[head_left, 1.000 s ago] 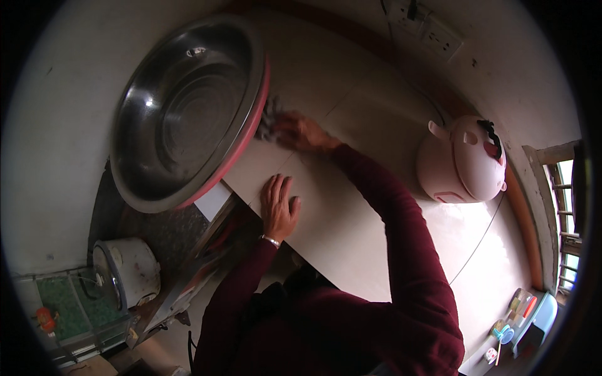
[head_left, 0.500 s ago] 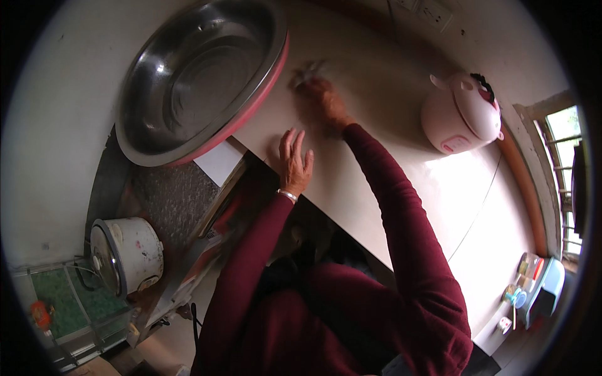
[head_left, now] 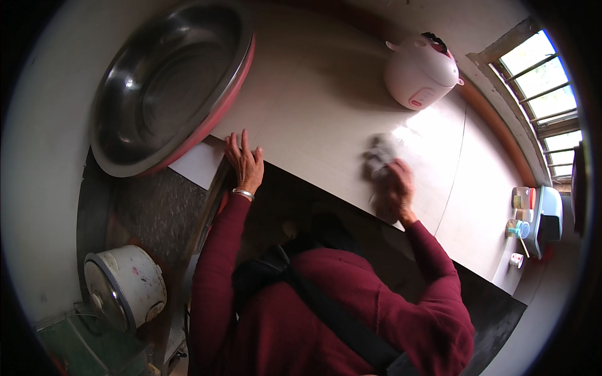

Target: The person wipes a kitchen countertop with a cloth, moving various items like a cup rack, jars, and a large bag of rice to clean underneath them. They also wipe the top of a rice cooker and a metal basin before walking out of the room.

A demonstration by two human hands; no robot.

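Places given relative to the pink-and-white rice cooker (head_left: pixel 419 75), upright on the pale countertop (head_left: pixel 301 119). On the near side of the cooker and slightly to its left: a bunched grey cloth (head_left: pixel 380 153), blurred, on the countertop. Also on the cooker's near side, closer to the front edge: the right hand (head_left: pixel 397 188), apparently closed on the cloth, with exact finger placement lost in blur. Well to the left of the cooker: the left hand (head_left: pixel 248 164), open, fingers spread at the front edge, gripping nothing visible. Farther left of the cooker, just beside those fingertips: a large steel basin (head_left: pixel 119 94) with a pink outer side.

Note four possible faults. (a) Knocking of the cooker: likely cause, a stroke carried too far from the body. (b) Slip of the cloth over the front edge, on the cooker's near side: likely cause, a loose hold or an overlong pull. (c) Shifting or tipping of the basin: likely cause, a nudge from the left fingers; impossible to judge its stability, with its support hidden. (d) Toppling of the red-lidded jar (head_left: pixel 522 199), right of the cooker: likely cause, too wide a sweep; least probable, given the gap.
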